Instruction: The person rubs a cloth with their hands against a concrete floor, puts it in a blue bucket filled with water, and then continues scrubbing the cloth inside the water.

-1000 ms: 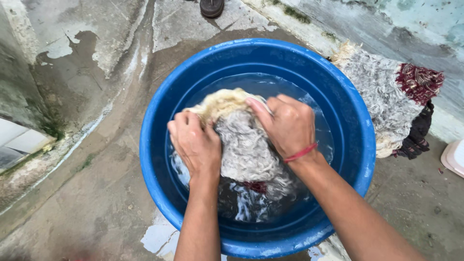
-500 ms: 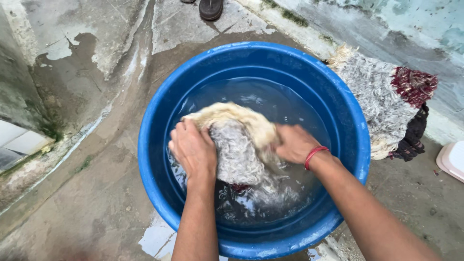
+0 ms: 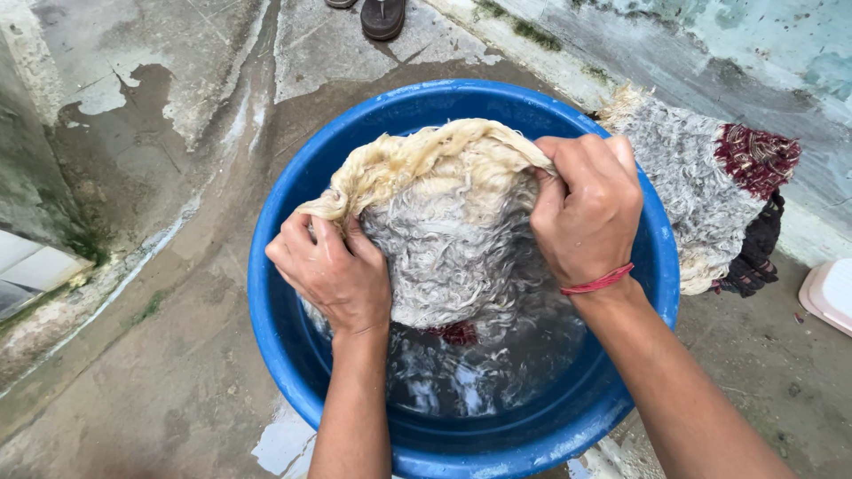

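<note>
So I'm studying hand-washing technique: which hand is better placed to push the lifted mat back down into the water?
Probably the right hand. It grips the shaggy mat at its raised top edge, high over the blue tub, so it could press downward. The left hand clutches the lower side, nearer the water.

1. No package, label, sign or screen is seen anywhere in the view.
</note>
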